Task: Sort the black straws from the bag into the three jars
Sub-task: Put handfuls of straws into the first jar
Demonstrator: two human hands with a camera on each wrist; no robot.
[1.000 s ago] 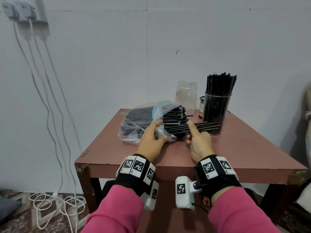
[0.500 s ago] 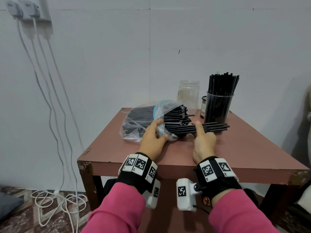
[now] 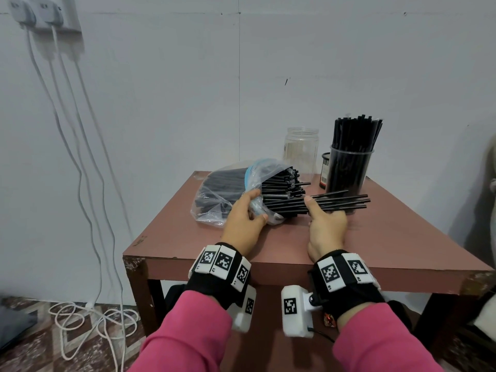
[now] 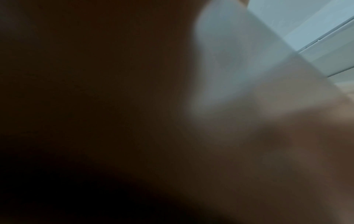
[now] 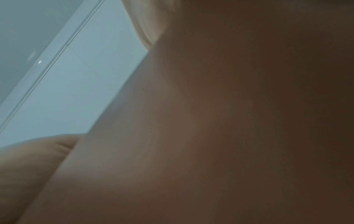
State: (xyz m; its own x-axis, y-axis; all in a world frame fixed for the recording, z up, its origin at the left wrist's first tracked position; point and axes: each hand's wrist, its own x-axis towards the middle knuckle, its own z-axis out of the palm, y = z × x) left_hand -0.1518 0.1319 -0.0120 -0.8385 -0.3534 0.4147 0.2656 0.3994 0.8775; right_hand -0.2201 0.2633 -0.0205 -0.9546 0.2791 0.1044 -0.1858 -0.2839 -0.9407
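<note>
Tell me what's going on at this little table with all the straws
A person is sorting black straws out of a plastic bag. Their left hand holds the bag's open end on the table, while the right hand grips a bundle of straws partly drawn out. One jar at the back is full of straws; the clear jar beside it looks empty.

The head view is evenly and softly lit, rather cool, with no glare. It is sharp through the middle. The wall [image 3: 349, 63] shows a faint grey cast, and a soft shadow lies at the far right edge. Straight lines bow toward the edges, as with the cables [image 3: 80, 170] on the left. Both wrist views are dim, brown and badly blurred, out of focus throughout, with only a pale blue-grey patch of light in an upper corner.
</note>
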